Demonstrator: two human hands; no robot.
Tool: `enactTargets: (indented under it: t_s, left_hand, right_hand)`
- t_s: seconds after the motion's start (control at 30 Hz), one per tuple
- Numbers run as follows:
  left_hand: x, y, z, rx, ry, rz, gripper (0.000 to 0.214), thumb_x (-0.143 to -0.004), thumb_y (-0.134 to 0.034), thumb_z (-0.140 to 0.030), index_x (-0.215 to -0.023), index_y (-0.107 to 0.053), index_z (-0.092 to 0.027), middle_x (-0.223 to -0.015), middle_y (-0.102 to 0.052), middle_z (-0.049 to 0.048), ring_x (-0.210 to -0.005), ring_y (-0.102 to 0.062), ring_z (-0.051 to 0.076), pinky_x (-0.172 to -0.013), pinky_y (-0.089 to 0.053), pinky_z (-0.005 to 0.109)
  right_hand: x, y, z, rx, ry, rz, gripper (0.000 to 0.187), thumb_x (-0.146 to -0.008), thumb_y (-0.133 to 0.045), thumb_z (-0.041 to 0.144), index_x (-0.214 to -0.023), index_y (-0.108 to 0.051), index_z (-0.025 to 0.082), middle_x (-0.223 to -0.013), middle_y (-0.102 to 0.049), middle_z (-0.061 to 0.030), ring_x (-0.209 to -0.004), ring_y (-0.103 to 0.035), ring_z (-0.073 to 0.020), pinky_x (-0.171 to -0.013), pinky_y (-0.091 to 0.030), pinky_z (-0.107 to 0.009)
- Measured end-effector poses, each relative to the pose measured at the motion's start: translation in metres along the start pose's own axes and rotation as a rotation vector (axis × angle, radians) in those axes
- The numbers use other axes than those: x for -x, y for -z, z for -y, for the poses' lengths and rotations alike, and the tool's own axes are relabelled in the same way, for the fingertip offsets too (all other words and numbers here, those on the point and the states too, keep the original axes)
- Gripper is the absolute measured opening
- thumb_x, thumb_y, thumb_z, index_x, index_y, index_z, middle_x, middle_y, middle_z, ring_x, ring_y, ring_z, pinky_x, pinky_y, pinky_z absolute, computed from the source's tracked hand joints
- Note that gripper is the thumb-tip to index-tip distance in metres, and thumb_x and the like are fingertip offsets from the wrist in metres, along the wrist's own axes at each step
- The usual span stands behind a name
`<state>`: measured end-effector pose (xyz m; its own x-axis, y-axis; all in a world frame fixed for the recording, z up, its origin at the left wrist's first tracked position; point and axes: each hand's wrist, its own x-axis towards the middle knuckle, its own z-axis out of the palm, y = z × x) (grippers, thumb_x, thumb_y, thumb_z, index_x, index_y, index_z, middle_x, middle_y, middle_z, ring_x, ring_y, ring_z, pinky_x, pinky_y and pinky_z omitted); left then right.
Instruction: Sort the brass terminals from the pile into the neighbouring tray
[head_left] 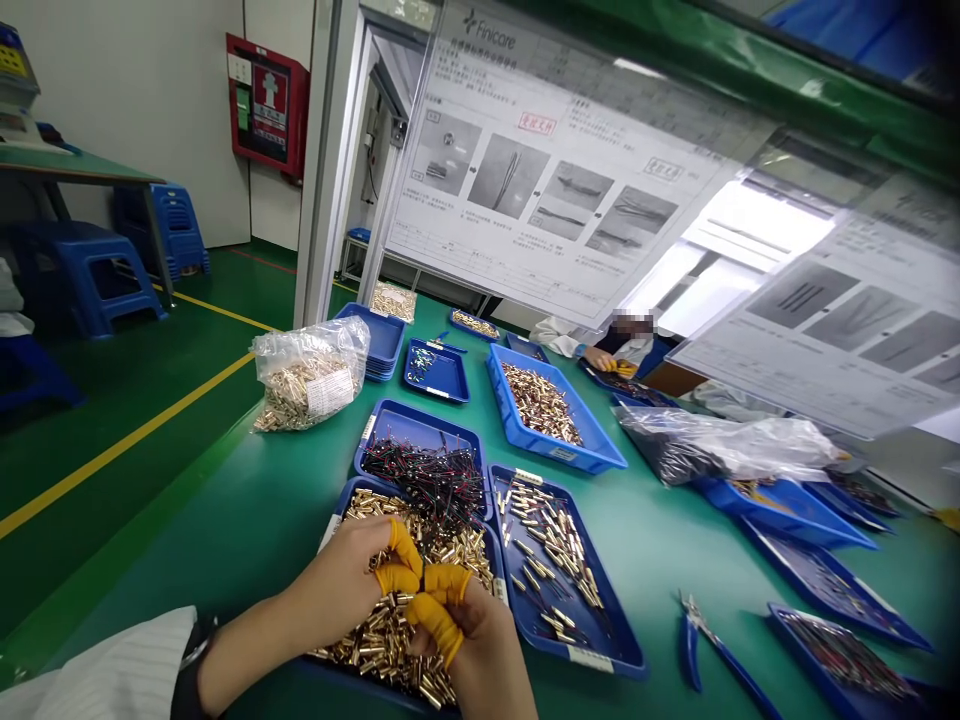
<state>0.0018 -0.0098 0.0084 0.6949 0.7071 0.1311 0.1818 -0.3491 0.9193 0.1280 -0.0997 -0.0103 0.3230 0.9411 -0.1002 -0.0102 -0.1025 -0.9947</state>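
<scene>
My left hand (367,570) and my right hand (471,620) meet fingertip to fingertip, both with yellow finger covers on thumb and forefinger. Each is closed in a pinch. A small dark bit shows between the tips, but the covers hide what it belongs to. Under them lies a blue tray (498,572) heaped with short brass tubes (375,645). Just behind it, another blue tray (420,420) holds a tangle of black and red wired parts (427,474). To the right, a third tray (626,650) carries brass tubes with wires attached (559,540).
Blue-handled pliers (697,630) lie at right. A clear bag of brass parts (311,380) stands at left beside stacked trays (382,335). Farther back is a light-blue bin (600,455). Instruction sheets (555,150) hang overhead. A co-worker's hand (598,358) shows across the table.
</scene>
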Motion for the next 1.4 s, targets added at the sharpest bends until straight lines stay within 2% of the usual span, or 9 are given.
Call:
enactTargets:
  t_s: [0.1, 0.3, 0.47, 0.67, 0.77, 0.87, 0.97, 1.13, 1.4]
  left_hand:
    - [-0.004, 0.010, 0.001, 0.021, 0.035, 0.056, 0.013, -0.072, -0.052, -0.009, -0.069, -0.059, -0.020, -0.074, -0.060, -0.0022, -0.072, -0.053, 0.016, -0.066, -0.040, 0.025]
    - [-0.006, 0.035, 0.014, -0.171, 0.026, 0.095, 0.019, -0.074, -0.047, -0.008, -0.077, -0.060, -0.022, -0.088, -0.059, 0.0023, -0.090, -0.052, 0.022, -0.076, -0.042, 0.031]
    - [0.002, 0.030, 0.026, -0.310, -0.012, 0.135, 0.039, -0.064, -0.040, 0.002, -0.087, -0.060, -0.023, -0.103, -0.058, 0.0038, -0.101, -0.049, 0.024, -0.082, -0.041, 0.033]
    - [0.003, 0.022, 0.025, -0.434, -0.100, 0.146, 0.035, -0.061, -0.035, 0.006, -0.075, -0.054, -0.020, -0.089, -0.057, 0.0033, -0.085, -0.049, 0.021, -0.072, -0.040, 0.030]
    - [0.001, 0.019, 0.015, -0.232, 0.017, 0.078, 0.022, -0.068, -0.040, -0.001, -0.071, -0.051, -0.020, -0.079, -0.054, 0.0009, -0.072, -0.048, 0.017, -0.061, -0.039, 0.026]
    - [-0.001, 0.014, 0.005, 0.120, 0.135, 0.033, 0.003, -0.073, -0.053, -0.016, -0.073, -0.051, -0.019, -0.070, -0.051, -0.0022, -0.066, -0.048, 0.015, -0.060, -0.039, 0.025]
    - [-0.002, 0.010, 0.001, 0.360, 0.163, 0.020, 0.009, -0.071, -0.059, -0.022, -0.077, -0.053, -0.018, -0.072, -0.054, -0.0020, -0.071, -0.051, 0.016, -0.067, -0.040, 0.027]
    - [-0.003, 0.008, 0.006, 0.461, 0.179, 0.023, 0.012, -0.070, -0.059, -0.017, -0.080, -0.054, -0.018, -0.081, -0.057, -0.0001, -0.080, -0.054, 0.017, -0.075, -0.041, 0.029]
    - [-0.003, 0.010, 0.004, 0.472, 0.180, 0.034, 0.010, -0.073, -0.058, -0.016, -0.082, -0.055, -0.018, -0.080, -0.058, -0.0003, -0.079, -0.056, 0.017, -0.074, -0.042, 0.029]
  right_hand:
    - [-0.002, 0.007, 0.000, 0.005, -0.062, -0.048, 0.027, -0.059, -0.077, 0.036, -0.066, -0.064, 0.014, -0.055, -0.059, 0.0011, -0.044, -0.052, -0.0105, -0.042, -0.041, -0.021]
    - [-0.003, 0.019, 0.001, 0.082, 0.129, -0.171, 0.018, -0.068, -0.071, 0.032, -0.073, -0.062, 0.017, -0.068, -0.060, -0.0009, -0.065, -0.058, -0.0158, -0.061, -0.048, -0.024]
    - [-0.001, 0.015, 0.000, 0.169, 0.139, -0.155, 0.024, -0.074, -0.064, 0.035, -0.089, -0.063, 0.016, -0.082, -0.066, -0.0078, -0.077, -0.063, -0.0222, -0.071, -0.050, -0.030]
    - [0.000, 0.001, -0.009, 0.195, 0.224, -0.164, 0.029, -0.076, -0.058, 0.045, -0.067, -0.059, 0.017, -0.055, -0.052, 0.0014, -0.048, -0.048, -0.0121, -0.044, -0.040, -0.021]
    - [0.000, -0.001, -0.012, 0.209, 0.240, -0.178, 0.031, -0.075, -0.059, 0.047, -0.065, -0.058, 0.018, -0.052, -0.050, 0.0022, -0.046, -0.047, -0.0114, -0.042, -0.038, -0.021]
    - [0.001, 0.001, -0.009, 0.233, 0.266, -0.142, 0.027, -0.076, -0.059, 0.044, -0.076, -0.064, 0.018, -0.061, -0.061, -0.0022, -0.052, -0.056, -0.0148, -0.048, -0.045, -0.022]
    - [0.003, 0.003, -0.005, 0.278, 0.275, -0.097, 0.025, -0.078, -0.057, 0.039, -0.088, -0.066, 0.018, -0.076, -0.069, -0.0076, -0.066, -0.064, -0.0202, -0.058, -0.050, -0.025]
    - [0.005, 0.001, -0.004, 0.331, 0.355, -0.189, 0.022, -0.078, -0.058, 0.038, -0.086, -0.069, 0.020, -0.071, -0.071, -0.0059, -0.060, -0.064, -0.0197, -0.055, -0.048, -0.025]
    - [0.005, 0.001, -0.005, 0.354, 0.371, -0.184, 0.021, -0.078, -0.055, 0.035, -0.087, -0.069, 0.020, -0.071, -0.071, -0.0042, -0.061, -0.063, -0.0181, -0.056, -0.048, -0.023]
